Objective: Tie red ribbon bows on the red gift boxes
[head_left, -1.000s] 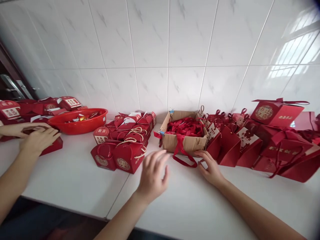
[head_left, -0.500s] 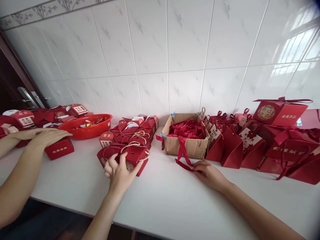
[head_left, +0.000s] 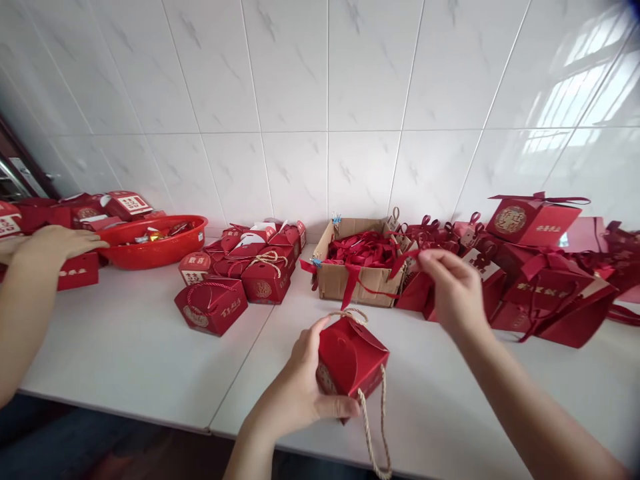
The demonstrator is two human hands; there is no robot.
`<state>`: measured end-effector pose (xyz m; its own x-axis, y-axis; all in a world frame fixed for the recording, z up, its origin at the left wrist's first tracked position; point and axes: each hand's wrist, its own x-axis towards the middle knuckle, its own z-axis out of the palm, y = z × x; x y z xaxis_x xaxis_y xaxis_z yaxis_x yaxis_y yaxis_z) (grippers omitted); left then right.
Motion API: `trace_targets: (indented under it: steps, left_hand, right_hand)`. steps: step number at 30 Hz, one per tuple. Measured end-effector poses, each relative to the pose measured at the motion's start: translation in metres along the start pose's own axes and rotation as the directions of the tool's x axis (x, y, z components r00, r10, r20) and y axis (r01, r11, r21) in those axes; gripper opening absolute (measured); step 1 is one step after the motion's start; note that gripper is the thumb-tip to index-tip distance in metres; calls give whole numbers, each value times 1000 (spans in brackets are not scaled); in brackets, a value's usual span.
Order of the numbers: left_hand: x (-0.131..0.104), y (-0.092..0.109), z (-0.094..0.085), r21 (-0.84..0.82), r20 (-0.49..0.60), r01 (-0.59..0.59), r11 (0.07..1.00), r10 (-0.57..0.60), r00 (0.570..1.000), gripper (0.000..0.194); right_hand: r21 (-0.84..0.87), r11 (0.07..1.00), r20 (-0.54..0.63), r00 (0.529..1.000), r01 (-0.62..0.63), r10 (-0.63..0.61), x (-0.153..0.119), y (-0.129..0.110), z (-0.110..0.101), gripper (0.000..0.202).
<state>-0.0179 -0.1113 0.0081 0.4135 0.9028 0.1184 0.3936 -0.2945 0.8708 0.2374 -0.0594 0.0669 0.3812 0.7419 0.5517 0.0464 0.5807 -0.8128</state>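
My left hand (head_left: pixel 305 387) is wrapped round the side of a red gift box (head_left: pixel 353 353) near the table's front edge. Beige rope handles loop from the box, one hanging down at the front. My right hand (head_left: pixel 457 290) pinches a red ribbon (head_left: pixel 406 261) just right of a cardboard box (head_left: pixel 364 285). Inside that cardboard box lies a heap of red ribbons (head_left: pixel 363 250), with blue-and-white clips on its left corners. One ribbon trails over the front wall toward the gift box.
Several red boxes (head_left: pixel 213 303) stand left of centre on the white table (head_left: pixel 165 360). A red basin (head_left: pixel 153 250) holds wrapped sweets. Another person's hand (head_left: pixel 55 247) rests over a box at the left. Finished-looking boxes with ribbons (head_left: pixel 543 280) crowd the right.
My left hand has brought a rope-handled box from the left group toward the front centre. My right hand has risen with the ribbon. The view has shifted slightly right.
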Motion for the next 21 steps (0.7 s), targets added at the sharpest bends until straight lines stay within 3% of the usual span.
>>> trace_targets:
  steps: [2, 4, 7, 9, 11, 13, 17, 19, 21]
  left_hand:
    - [6, 4, 2, -72, 19, 9, 997, -8, 1000, 93]
    - [12, 5, 5, -117, -54, 70, 991, -77, 996, 74]
    - [21, 6, 16, -184, -210, 118, 976, -156, 965, 64]
    - [25, 6, 27, -294, -242, 102, 950, -177, 954, 66]
    - [28, 6, 37, -425, -255, 124, 896, -250, 934, 69]
    - [30, 4, 44, -520, -306, 161, 839, -359, 882, 70]
    - [28, -4, 49, -554, -448, 131, 822, -427, 786, 63]
    - [26, -9, 47, -542, -481, 116, 832, -421, 769, 60]
    - [22, -12, 44, -525, -517, 112, 844, -421, 746, 59]
  right_hand:
    - [72, 994, -108, 991, 83, -75, 18, -34, 3, 9]
    - [180, 975, -165, 981, 130, -100, 29, -60, 4, 8]
    - [294, 916, -298, 937, 273, -184, 30, -77, 3, 12]
    - [337, 894, -307, 932, 296, -193, 25, -81, 5, 20]
    - [376, 899, -205, 966, 227, -158, 20, -82, 6, 23]
    - [396, 907, -102, 988, 144, -112, 18, -84, 6, 21]
    - [313, 949, 103, 993, 27, -62, 19, -83, 0, 19]
    - [208, 977, 296, 955, -46, -18, 19, -78, -2, 20]
    - [60, 994, 471, 880, -95, 55, 17, -73, 0, 19]
